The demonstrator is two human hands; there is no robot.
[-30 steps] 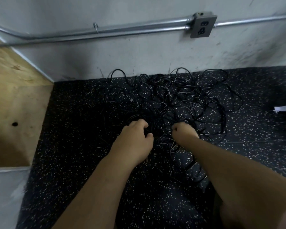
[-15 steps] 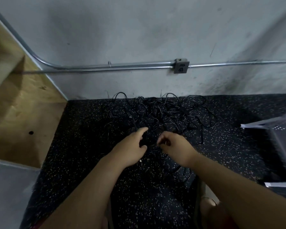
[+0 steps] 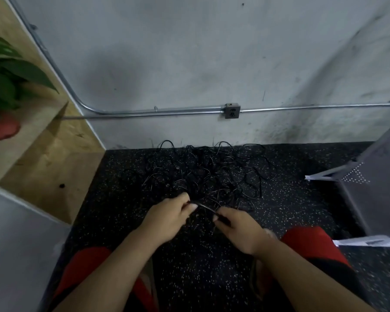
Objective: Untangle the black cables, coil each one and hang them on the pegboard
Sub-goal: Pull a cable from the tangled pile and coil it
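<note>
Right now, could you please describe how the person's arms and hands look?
The left hand and right hand are bare: no gloves, rings or watch visible. Both forearms are uncovered, with no sleeves in view. Red shorts cover the thighs.

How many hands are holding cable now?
2. The left hand pinches a strand at the front of the pile; the right hand grips the same strand just to its right. No other hands show.

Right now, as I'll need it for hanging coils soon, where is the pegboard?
In the head view, the grey perforated pegboard sits at the far right, on the speckled floor, right of the cable tangle.
</note>
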